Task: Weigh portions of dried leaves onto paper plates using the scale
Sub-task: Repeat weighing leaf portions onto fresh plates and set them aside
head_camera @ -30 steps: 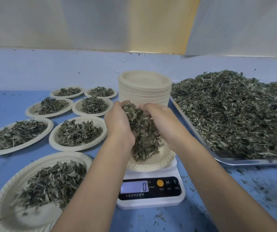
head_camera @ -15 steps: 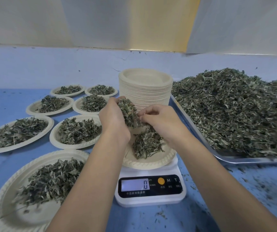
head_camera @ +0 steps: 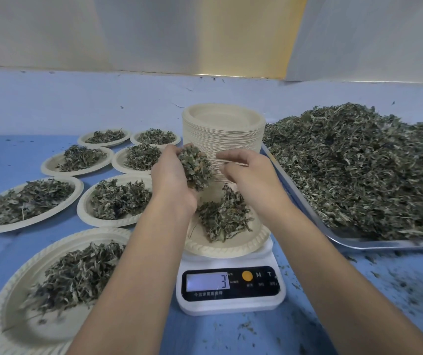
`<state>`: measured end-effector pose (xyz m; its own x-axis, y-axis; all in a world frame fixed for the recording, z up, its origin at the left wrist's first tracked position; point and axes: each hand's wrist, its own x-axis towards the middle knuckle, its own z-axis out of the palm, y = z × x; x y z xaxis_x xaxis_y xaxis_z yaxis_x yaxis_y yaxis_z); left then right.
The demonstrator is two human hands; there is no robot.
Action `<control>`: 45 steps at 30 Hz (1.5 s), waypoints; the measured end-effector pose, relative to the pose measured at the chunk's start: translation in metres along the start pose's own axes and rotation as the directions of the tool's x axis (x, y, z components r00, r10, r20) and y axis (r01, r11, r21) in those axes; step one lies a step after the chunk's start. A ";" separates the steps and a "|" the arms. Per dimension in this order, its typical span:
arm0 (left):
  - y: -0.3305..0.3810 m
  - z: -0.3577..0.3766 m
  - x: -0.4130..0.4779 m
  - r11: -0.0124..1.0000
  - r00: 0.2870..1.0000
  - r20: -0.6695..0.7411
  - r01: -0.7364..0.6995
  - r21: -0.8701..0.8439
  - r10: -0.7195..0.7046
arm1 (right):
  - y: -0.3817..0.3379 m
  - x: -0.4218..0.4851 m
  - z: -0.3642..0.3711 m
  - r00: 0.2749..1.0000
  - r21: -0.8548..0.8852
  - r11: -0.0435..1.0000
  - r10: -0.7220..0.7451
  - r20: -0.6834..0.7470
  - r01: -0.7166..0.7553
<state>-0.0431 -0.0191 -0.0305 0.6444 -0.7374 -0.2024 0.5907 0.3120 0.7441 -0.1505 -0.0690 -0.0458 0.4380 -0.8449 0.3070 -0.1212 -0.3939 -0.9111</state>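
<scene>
Seven plates (head_camera: 5, 329) filled; the eighth plate (head_camera: 230, 250) sits on the scale (head_camera: 230, 304), reading 3. My left hand (head_camera: 172, 180) closes its fingers round a clump (head_camera: 195, 167); my right hand (head_camera: 248, 172) is slack and empty. The tray (head_camera: 358, 243) is heaped, so plenty left.

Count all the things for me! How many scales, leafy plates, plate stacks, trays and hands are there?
Scale: 1
Leafy plate on the scale: 1
Leafy plates beside it: 7
Stack of empty plates: 1
Metal tray of leaves: 1
Hands: 2, the left hand gripping a clump of leaves, the right hand holding nothing
Total: 13
</scene>
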 end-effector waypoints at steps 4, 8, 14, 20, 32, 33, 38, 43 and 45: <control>-0.005 -0.001 0.000 0.998 0.997 0.064 0.049 0.032 -0.051 | -0.008 -0.003 0.002 0.999 0.137 0.989 -0.053 0.012 0.051; -0.008 0.001 -0.002 0.993 0.995 0.091 0.033 0.115 -0.043 | -0.012 -0.006 0.006 0.993 0.136 0.985 -0.111 0.032 0.106; -0.008 0.002 -0.003 0.989 0.999 0.050 0.005 0.145 -0.013 | -0.011 -0.008 0.006 0.987 0.058 0.987 -0.155 0.035 0.152; -0.007 0.002 -0.003 0.989 0.998 0.053 0.012 0.150 -0.020 | -0.014 -0.011 0.009 0.978 -0.002 0.981 -0.193 0.074 0.193; -0.013 0.005 -0.006 0.938 0.986 -0.033 -0.143 0.316 0.162 | -0.012 -0.014 0.009 0.974 -0.061 0.974 -0.216 0.068 0.220; -0.012 0.004 -0.005 0.936 0.985 -0.043 -0.146 0.321 0.168 | -0.012 -0.013 0.008 0.974 -0.059 0.974 -0.216 0.064 0.220; -0.005 -0.002 0.000 0.947 0.981 -0.087 -0.141 0.289 0.173 | -0.011 -0.007 0.000 0.981 -0.069 0.979 -0.192 0.021 0.193; 0.000 -0.007 0.007 0.970 0.981 -0.096 -0.146 0.197 0.167 | -0.006 -0.005 -0.005 0.988 -0.197 0.969 -0.133 0.075 0.146; 0.001 -0.007 0.007 0.975 0.985 -0.086 -0.133 0.177 0.150 | -0.003 -0.005 -0.006 0.986 -0.289 0.945 -0.127 0.107 0.153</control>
<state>-0.0344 -0.0200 -0.0356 0.7653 -0.6276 -0.1427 0.4043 0.2961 0.8654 -0.1577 -0.0661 -0.0425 0.5427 -0.7445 0.3888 -0.3051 -0.6060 -0.7347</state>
